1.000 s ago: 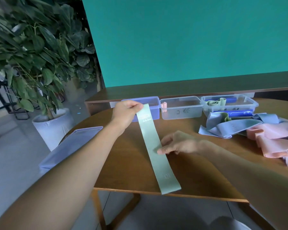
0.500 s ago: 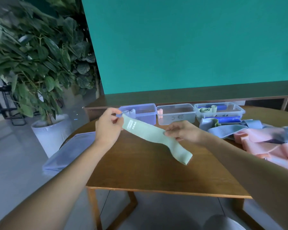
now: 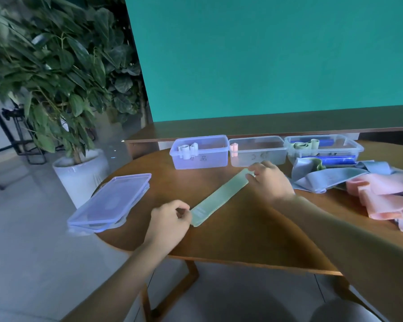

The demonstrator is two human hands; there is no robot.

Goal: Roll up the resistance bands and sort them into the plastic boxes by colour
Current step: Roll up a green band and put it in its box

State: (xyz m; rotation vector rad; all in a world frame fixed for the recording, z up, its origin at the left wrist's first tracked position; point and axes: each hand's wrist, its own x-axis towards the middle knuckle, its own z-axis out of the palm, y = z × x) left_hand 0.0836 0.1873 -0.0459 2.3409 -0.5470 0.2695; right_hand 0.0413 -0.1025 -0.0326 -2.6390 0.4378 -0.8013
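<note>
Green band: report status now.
Left hand pinches near end, right hand holds far end. Green band flat on table, unrolled. Nothing in the way.

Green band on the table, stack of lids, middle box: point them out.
green band (image 3: pixel 219 198), head view, middle of the flat strip.
stack of lids (image 3: pixel 111 202), head view, centre of the top lid.
middle box (image 3: pixel 258 156), head view, front wall.

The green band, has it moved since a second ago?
Yes. The green band now lies flat and slanted on the table, its far end nearer the middle box, its near end back from the table's front edge.
</note>
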